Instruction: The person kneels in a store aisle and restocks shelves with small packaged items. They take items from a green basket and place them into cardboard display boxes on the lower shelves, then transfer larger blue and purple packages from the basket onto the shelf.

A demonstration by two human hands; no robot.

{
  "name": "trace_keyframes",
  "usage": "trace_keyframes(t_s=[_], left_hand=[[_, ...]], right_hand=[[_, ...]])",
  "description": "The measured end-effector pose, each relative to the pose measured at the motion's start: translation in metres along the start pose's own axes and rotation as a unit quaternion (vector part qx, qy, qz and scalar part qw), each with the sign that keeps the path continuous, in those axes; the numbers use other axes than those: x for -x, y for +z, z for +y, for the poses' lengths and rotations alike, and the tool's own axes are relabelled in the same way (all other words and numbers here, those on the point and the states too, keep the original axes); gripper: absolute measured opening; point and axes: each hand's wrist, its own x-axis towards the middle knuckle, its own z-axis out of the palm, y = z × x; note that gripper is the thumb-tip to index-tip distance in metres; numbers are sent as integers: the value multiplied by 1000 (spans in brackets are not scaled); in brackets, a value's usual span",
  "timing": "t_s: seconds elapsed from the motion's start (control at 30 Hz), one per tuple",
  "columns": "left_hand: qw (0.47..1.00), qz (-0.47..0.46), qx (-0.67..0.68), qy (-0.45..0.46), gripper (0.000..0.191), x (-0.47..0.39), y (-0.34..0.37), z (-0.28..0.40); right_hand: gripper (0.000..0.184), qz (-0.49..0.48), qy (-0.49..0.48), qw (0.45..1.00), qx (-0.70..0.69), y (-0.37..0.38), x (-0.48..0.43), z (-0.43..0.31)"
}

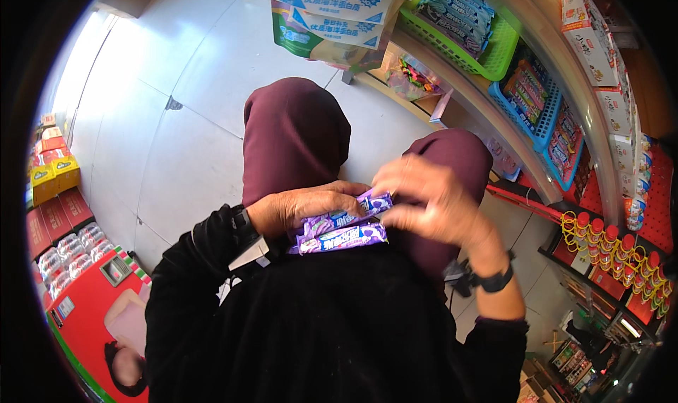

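Observation:
Several purple stick packs of candy lie in my lap, against the front of my black top. The upper candy pack point(378, 205) is partly covered by fingers, while the lower candy pack point(344, 239) shows its printed face. My left hand point(315, 204) grips the bundle from the left, its fingers curled over the upper packs. From the right comes my right hand point(431, 207), blurred. Its thumb and fingers are apart at either side of the upper pack's right end; whether they pinch it is hidden by the blur.
Ahead hang printed snack pouches point(333, 21). A green basket point(487, 64) and a blue basket point(545, 130) of packaged sweets stand on the right-hand shelf. Red-capped bottles point(596, 233) hang lower right. Yellow boxes point(55, 178) and a red display stand point(79, 318) are at left.

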Motion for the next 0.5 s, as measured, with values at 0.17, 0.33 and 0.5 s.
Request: trace_keyframes(t_s=[0.17,0.33,0.5], left_hand=[[915,8,-239,324,49,-13,-35,-50],[994,-12,101,30,41,-13,-37,-57],[985,-12,172,-9,34,-8,-1,-24]], right_hand=[[49,-5,-17,997,74,49,41,-5],[43,42,-71,983,165,72,42,-5],[30,51,-56,996,37,61,40,-10]])
